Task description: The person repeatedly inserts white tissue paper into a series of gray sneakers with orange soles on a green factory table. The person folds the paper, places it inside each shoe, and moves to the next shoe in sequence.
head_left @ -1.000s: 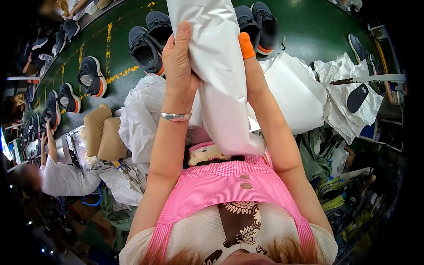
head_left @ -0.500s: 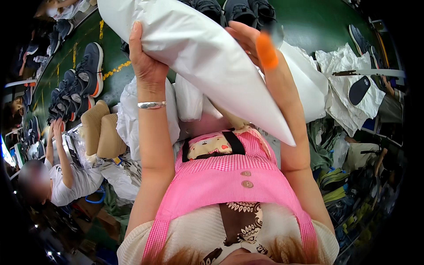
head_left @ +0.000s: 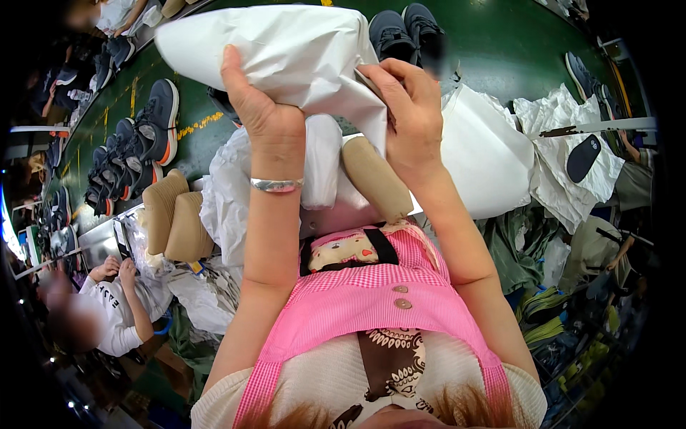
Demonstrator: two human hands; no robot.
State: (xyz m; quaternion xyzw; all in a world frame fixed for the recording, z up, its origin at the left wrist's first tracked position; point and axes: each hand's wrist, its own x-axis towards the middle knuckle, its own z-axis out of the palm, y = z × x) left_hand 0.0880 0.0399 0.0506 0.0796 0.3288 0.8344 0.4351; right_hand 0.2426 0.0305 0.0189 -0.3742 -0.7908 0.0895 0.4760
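A large sheet of white paper (head_left: 300, 50), bunched into a long, creased shape, is held up between my two hands above the green surface. My left hand (head_left: 261, 107) grips its underside, the thumb lying upward on the paper and the other fingers hidden beneath. At the bundle's right end, the curled fingers of my right hand (head_left: 407, 107) pinch a fold, with a loose flap hanging beside them. Whether anything lies inside the paper cannot be seen. Just below the flap is a beige shoe-shaped form (head_left: 376, 179), next to a white padded roll (head_left: 323, 161).
Dark sneakers (head_left: 396, 36) stand beyond my hands on the green belt (head_left: 500, 36), and several more (head_left: 153, 125) line the left. Beige forms (head_left: 171, 214) and crumpled white paper (head_left: 225, 196) lie nearer. At right are white sheets (head_left: 486, 154) and a dark insole (head_left: 584, 159). A co-worker (head_left: 118, 307) sits left.
The long paper has been folded shorter, and its pointed tail no longer crosses my right forearm. My right hand has closed on the paper. A blurred orange thing beside it is gone from sight.
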